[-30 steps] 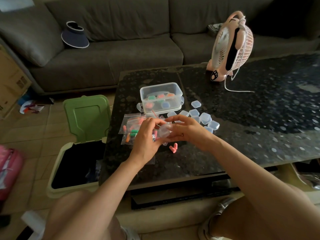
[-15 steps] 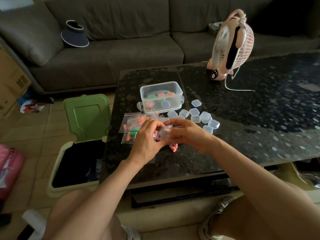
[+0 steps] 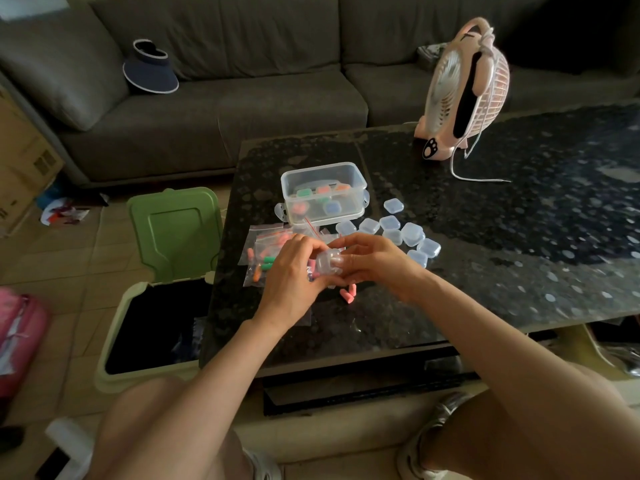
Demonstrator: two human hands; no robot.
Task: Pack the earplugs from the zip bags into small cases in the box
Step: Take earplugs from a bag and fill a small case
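Both hands meet over the dark table's near left part, around one small clear case (image 3: pixel 328 262). My left hand (image 3: pixel 294 271) grips its left side and my right hand (image 3: pixel 372 258) pinches its right side. A pink earplug shows at the case's left edge. Two pink earplugs (image 3: pixel 347 295) lie on the table just below the hands. Zip bags (image 3: pixel 263 252) with coloured earplugs lie left of the hands. Behind them stands the clear box (image 3: pixel 323 192) with several filled cases inside. Several empty clear cases (image 3: pixel 401 233) sit to the right of the box.
A pink fan (image 3: pixel 464 91) with a white cord stands at the table's back. A bin with a green lid (image 3: pixel 175 233) stands open on the floor, left of the table. A grey sofa (image 3: pixel 242 98) with a visor hat (image 3: pixel 152 72) runs behind.
Both hands have kept hold of the small case in about the same spot above the table. The fingers have shifted slightly around it.
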